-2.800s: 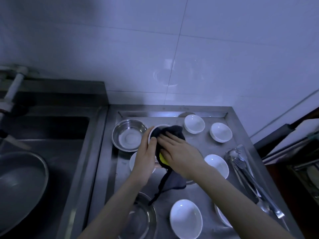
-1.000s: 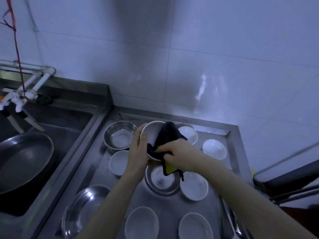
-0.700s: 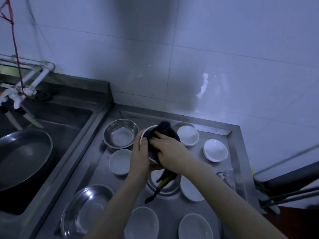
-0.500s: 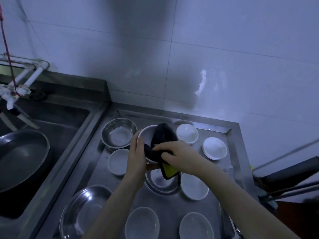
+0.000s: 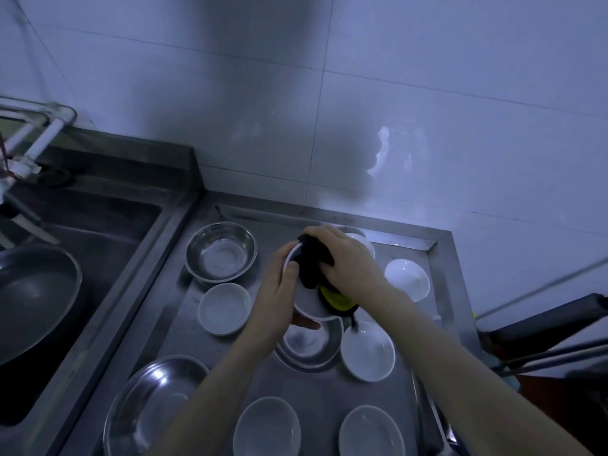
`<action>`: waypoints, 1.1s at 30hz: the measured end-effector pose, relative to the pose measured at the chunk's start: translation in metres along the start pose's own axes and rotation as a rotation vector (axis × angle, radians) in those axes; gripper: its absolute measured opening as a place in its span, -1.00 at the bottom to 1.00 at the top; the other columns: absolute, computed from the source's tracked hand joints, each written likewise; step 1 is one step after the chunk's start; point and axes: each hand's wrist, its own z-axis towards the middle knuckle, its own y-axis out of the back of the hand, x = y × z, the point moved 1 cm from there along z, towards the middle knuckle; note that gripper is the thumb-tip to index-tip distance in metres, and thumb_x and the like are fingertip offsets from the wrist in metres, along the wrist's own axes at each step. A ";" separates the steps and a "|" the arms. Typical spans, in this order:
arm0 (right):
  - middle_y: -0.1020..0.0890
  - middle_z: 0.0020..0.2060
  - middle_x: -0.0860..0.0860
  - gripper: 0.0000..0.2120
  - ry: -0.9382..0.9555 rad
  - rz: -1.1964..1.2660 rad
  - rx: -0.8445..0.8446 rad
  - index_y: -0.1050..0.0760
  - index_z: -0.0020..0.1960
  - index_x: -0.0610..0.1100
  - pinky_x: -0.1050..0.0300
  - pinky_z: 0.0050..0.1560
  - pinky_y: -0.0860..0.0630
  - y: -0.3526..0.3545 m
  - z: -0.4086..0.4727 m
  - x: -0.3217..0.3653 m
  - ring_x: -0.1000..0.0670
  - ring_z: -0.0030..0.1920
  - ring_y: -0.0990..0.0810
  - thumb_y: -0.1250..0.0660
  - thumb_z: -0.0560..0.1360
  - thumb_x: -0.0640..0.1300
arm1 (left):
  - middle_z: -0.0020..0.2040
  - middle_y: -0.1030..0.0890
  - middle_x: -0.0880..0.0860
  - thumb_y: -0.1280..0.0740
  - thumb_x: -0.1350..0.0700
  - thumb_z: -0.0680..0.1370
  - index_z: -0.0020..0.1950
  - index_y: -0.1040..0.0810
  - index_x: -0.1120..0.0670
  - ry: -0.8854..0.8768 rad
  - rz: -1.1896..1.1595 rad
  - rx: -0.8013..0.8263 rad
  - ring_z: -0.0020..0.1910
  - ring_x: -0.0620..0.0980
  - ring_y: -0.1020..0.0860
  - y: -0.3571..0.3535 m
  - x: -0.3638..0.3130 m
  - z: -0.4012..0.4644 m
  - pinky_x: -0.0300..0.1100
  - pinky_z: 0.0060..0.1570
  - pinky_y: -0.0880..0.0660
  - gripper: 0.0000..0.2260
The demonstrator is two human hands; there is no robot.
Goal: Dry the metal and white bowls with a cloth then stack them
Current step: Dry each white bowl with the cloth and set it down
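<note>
Mostly the held white bowl (image 5: 307, 307) is hidden: only its left rim and lower edge show, tilted above the bench (image 5: 329, 393). The left hand (image 5: 276, 301) clasps its rim, thumb over the edge, fingers beneath. The right hand (image 5: 348, 261) has its grip curled on a dark cloth (image 5: 311, 261) with a yellow patch, pressed into the bowl; how far the cloth reaches inside cannot be told.

At 6 o'clock of the bowl, a small metal bowl (image 5: 309, 347) sits partly covered by the left wrist. A second white bowl (image 5: 363, 243) at 1 o'clock is nearly all behind the right hand. At the bottom edge, a wide metal dish (image 5: 148, 409) and two white bowls (image 5: 266, 429) are cut off.

At 10 o'clock stands a deep metal bowl (image 5: 221, 251); at 9 o'clock another white one (image 5: 224, 307); at 3 o'clock one more (image 5: 408, 278); at 5 o'clock one more still (image 5: 367, 352). The sink (image 5: 98, 232) with a pan (image 5: 33, 297) lies far left.
</note>
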 end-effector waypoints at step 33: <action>-0.56 0.13 -0.09 -0.60 -0.616 0.369 -0.194 -0.35 0.30 -0.08 0.15 -0.01 -0.39 -0.063 -0.009 -0.020 -0.13 0.11 -0.54 -0.28 0.49 -0.26 | 0.25 -0.46 -0.23 -0.09 0.07 0.69 0.37 -0.33 -0.19 -0.134 0.398 -0.164 0.20 -0.41 -0.42 0.010 0.054 0.037 -0.41 0.21 -0.36 -0.72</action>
